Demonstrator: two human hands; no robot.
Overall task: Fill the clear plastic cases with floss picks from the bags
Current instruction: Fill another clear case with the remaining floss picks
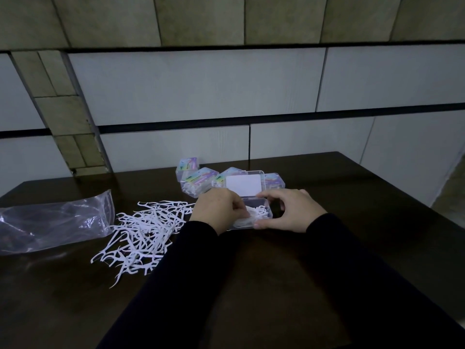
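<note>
right now both hands are at the open case [261,212] in the middle of the counter [251,273], close together but not touching each other. the left hand [217,210] has its fingers curled in over the left end of the case, pinching or pressing the white picks [254,215] that lie inside; i cannot tell exactly which. the right hand [293,211] cups the right end of the case, thumb along the near edge and fingers arched over the far corner, gripping it. both forearms come in from below in dark sleeves [352,273], angled toward each other so the wrists flank the case. the lid [244,184] stands up behind the hands, hinged at the back, with a white rectangle on it. behind it sit four more cases [198,181] with colourful labels, bunched together near the far edge; at least one shows picks inside. one loose heap of picks [141,230] lies spread on the counter just left of the left wrist, too many and too tangled to count. one clear bag [52,220] lies crumpled at the far left, its mouth toward the heap and touching its edge.
</note>
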